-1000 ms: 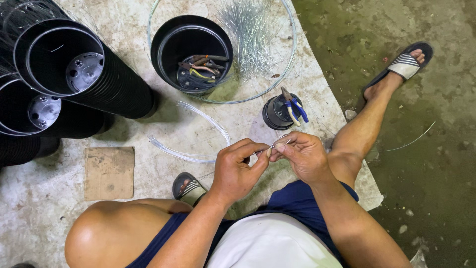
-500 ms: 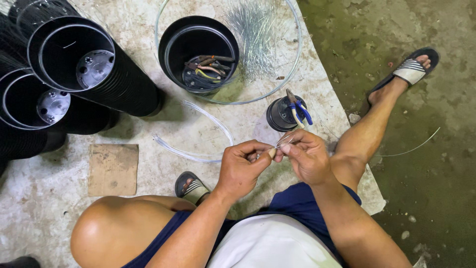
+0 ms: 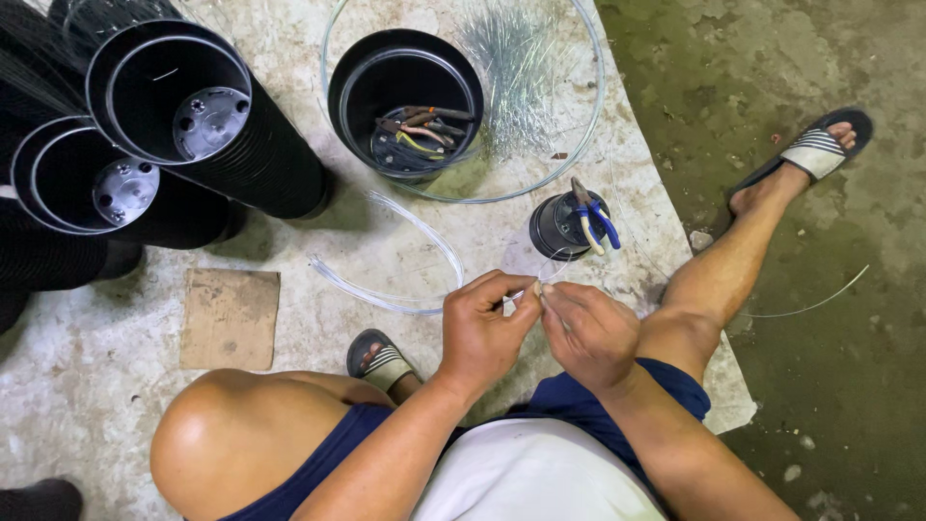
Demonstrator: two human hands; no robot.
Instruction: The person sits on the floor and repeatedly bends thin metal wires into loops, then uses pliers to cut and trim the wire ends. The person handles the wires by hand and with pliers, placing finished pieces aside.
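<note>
Above the floor mat [image 3: 579, 241], left hand [image 3: 485, 333] and right hand [image 3: 586, 333] pinch one thin wire [image 3: 555, 273] between fingertips; the wire bundle [image 3: 516, 68] lies unused.

pots [image 3: 222, 145]: glossy black plastic | tube [image 3: 386, 289]: clear plastic | floor [image 3: 810, 58]: rough concrete

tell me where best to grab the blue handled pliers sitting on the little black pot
Probably by the blue handles of the pliers, coming from above and from the person's right. They lie across the rim of the small black pot with the handles splayed toward the lower right and overhanging, so fingers can close around both. The metal nose points up-left and offers less to hold.
</note>
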